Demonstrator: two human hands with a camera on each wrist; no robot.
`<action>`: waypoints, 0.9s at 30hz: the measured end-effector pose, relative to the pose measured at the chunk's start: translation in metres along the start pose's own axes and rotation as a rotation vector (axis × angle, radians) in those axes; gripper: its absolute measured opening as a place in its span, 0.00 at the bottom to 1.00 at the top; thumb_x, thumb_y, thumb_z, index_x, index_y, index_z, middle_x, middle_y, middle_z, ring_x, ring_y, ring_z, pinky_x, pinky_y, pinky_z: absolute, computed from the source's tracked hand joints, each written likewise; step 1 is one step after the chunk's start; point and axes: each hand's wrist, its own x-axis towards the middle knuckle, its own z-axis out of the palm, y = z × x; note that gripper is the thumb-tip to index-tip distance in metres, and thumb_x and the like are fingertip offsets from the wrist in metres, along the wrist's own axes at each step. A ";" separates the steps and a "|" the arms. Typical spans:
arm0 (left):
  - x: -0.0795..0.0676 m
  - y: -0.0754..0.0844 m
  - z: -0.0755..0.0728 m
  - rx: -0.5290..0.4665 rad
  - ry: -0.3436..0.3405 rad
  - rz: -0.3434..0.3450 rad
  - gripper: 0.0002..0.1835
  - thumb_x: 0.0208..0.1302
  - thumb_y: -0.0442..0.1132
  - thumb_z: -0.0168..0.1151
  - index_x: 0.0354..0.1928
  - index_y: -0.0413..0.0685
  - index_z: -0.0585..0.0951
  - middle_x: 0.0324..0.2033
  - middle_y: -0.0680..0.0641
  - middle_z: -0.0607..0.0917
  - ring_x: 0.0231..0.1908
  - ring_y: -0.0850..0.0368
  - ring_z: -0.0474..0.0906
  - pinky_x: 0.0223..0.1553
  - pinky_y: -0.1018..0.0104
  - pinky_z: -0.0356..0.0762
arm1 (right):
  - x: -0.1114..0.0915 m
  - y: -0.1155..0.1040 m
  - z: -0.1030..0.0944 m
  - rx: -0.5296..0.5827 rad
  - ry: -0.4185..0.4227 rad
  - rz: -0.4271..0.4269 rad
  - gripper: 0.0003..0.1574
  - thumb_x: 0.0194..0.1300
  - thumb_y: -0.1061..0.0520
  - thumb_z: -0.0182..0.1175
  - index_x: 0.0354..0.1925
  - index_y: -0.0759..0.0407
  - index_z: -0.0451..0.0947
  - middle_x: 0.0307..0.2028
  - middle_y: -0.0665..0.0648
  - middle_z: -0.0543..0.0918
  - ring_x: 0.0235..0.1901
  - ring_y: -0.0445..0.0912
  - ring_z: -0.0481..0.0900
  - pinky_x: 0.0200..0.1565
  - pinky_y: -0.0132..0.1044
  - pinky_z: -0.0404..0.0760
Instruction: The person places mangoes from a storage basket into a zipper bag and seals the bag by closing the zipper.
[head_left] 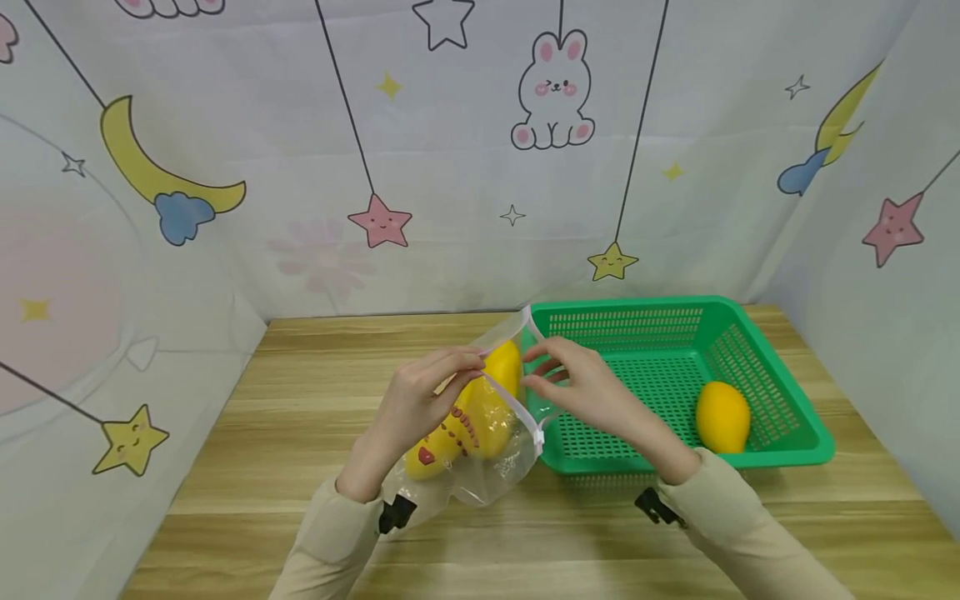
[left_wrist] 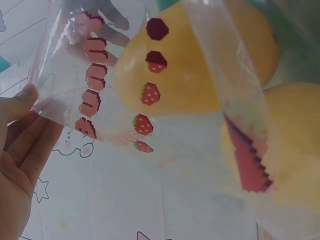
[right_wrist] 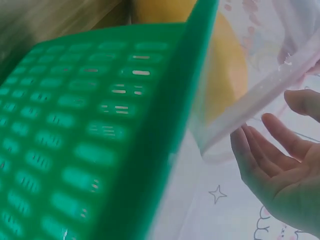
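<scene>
Nearest, two beige sleeves (head_left: 322, 533) with black straps (head_left: 396, 514) enter from about 7 and 5 o'clock. The left hand (head_left: 420, 400) is at the 10 o'clock side of a clear plastic slider bag (head_left: 480, 483) printed with red strawberries and lettering; its thumb and fingers are clamped on the bag's edge. The right hand (head_left: 581, 383) reaches in from 2 o'clock, thumb and fingers parted, fingertips by the pinkish-white rim; whether they touch it I cannot tell. Inside the bag, which lies toward 6 o'clock from the middle of the view, are at least two smooth, rounded yellow fruits (head_left: 491, 421), probably mangoes. The mouth gapes toward 2 o'clock, and the small white slider (head_left: 538, 442) sits at its near end. The step in hand looks like opening or steadying that mouth while filling the bag. The next move probably calls for keeping the left fingers' grip and reaching with the right toward 3 o'clock, into the green slotted plastic basket (head_left: 821, 446), where a single matching yellow fruit (head_left: 723, 417) rests at 4 o'clock of its floor. Beyond the bag, the wood-grain surface (head_left: 315, 367) runs back to a white fabric backdrop (head_left: 450, 150) patterned with stars, moons and a bunny.
</scene>
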 end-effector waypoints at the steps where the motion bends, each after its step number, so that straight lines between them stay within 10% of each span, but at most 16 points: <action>1: 0.000 0.000 0.000 -0.002 -0.001 0.001 0.09 0.52 0.26 0.69 0.37 0.40 0.84 0.39 0.43 0.88 0.42 0.51 0.87 0.43 0.66 0.84 | -0.001 0.000 -0.001 -0.011 0.009 -0.008 0.17 0.67 0.52 0.60 0.52 0.56 0.76 0.51 0.53 0.79 0.46 0.48 0.82 0.50 0.43 0.83; 27: -0.001 -0.001 0.000 0.003 0.002 0.011 0.09 0.53 0.27 0.68 0.37 0.40 0.84 0.39 0.43 0.88 0.42 0.51 0.87 0.43 0.66 0.84 | -0.033 0.016 -0.026 -0.277 0.037 -0.040 0.13 0.65 0.54 0.61 0.48 0.52 0.78 0.47 0.49 0.83 0.41 0.42 0.82 0.42 0.39 0.83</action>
